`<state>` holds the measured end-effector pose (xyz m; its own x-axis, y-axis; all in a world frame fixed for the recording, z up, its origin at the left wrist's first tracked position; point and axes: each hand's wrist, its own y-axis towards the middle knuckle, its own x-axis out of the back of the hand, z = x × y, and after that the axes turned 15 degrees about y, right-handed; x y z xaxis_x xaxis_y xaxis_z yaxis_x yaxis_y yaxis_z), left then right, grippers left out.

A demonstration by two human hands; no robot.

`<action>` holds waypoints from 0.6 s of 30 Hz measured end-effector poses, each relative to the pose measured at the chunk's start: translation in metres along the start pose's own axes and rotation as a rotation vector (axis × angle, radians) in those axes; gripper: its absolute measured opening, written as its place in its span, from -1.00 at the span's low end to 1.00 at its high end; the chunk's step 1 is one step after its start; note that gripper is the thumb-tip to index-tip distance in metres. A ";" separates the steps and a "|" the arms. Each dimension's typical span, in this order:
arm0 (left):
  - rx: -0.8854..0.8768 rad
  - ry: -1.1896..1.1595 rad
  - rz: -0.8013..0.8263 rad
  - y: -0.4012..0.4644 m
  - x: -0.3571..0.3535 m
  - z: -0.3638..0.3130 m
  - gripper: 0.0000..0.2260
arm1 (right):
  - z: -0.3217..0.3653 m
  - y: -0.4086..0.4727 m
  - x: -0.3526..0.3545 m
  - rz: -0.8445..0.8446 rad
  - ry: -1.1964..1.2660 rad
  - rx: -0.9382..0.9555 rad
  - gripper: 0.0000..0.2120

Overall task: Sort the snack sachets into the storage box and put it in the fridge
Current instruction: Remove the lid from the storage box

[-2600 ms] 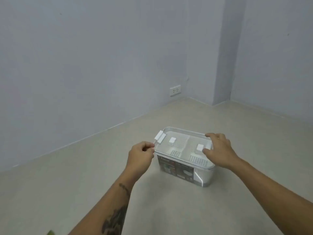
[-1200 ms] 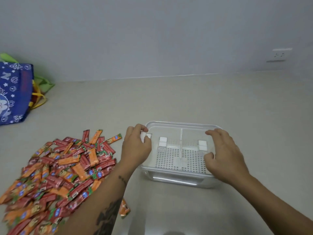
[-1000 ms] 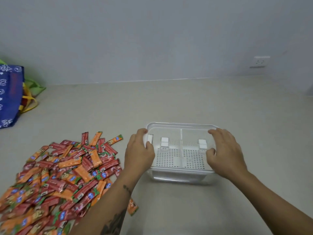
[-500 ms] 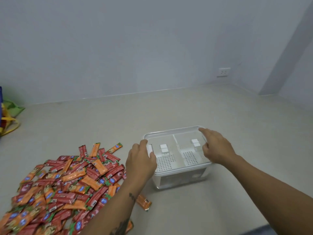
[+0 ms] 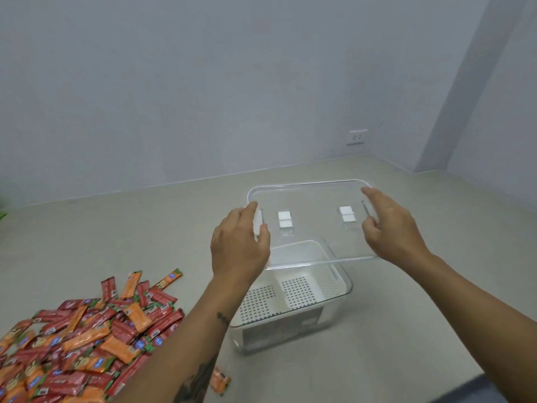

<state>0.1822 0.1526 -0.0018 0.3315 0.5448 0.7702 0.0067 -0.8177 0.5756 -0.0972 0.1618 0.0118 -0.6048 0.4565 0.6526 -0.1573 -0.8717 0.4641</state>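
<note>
A beige floor (image 5: 145,242) spreads below me. The box (image 5: 290,324) sits on it near my arms. Red and orange sachets (image 5: 81,344) lie heaped to the left, one stray sachet (image 5: 220,382) apart.

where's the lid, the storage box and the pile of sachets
lid (image 5: 313,216): head view, the clear middle panel between both hands.
storage box (image 5: 334,315): head view, its clear front right wall.
pile of sachets (image 5: 87,338): head view, the middle of the heap on the floor.

A: Light is even and soft; only faint shadows lie on the floor (image 5: 145,237).
B: Lines bow toward the edges, and the wall (image 5: 203,82) looks slightly grainy.
</note>
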 end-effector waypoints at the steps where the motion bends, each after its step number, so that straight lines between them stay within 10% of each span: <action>1: -0.018 -0.001 0.013 0.008 -0.007 -0.015 -0.59 | -0.011 0.005 0.010 -0.023 0.010 -0.014 -0.39; 18: -0.242 0.253 0.639 -0.025 -0.196 -0.230 -0.69 | -0.281 -0.053 0.054 0.128 0.028 -0.494 -0.44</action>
<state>-0.1000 0.1089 -0.1038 -0.0277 0.0248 0.9993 -0.3338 -0.9425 0.0142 -0.3413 0.1826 -0.1457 -0.6629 0.3411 0.6665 -0.4269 -0.9035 0.0378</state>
